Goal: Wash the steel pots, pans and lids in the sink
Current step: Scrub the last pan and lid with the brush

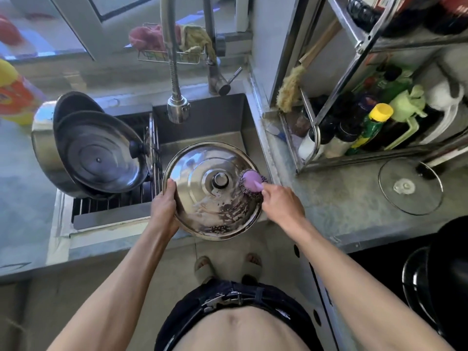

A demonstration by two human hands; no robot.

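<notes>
Over the sink (228, 138), the left hand (164, 206) grips the soapy steel lid (197, 188) by its rim to steady it while the right hand (281, 201) grasps the purple-handled scourer (252, 182), scrubbing it.

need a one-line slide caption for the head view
Left hand holds a soapy steel lid over the sink while the right hand scrubs it with a purple-handled scourer.

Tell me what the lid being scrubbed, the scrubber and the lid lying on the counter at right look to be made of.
Scrubbed lid: polished steel, by its mirror-like reflections under the suds. Scrubber: apparently a wire-mesh pad with a smooth purple handle, probably plastic. Counter lid: clear glass, apparently, since the counter shows through it, with a thin metal-looking rim.
</notes>
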